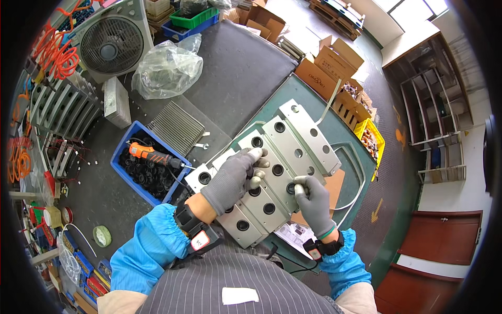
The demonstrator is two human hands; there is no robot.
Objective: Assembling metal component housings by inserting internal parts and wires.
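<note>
Your left hand (234, 177) covers part of the metal plate (272, 167), so you can't see the holes beneath its palm. Your right hand (314, 201) hides the plate's near right corner, and its thumb masks the black part it presses. The paper (295, 233) just below the plate is too small to read. In the blue bin (149, 159) left of the plate, the black pieces blur together.

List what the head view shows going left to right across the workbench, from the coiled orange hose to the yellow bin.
Coiled orange hose → blue plastic bin of black round parts → left hand in grey glove → right hand in grey glove → yellow plastic bin of small parts.
</note>
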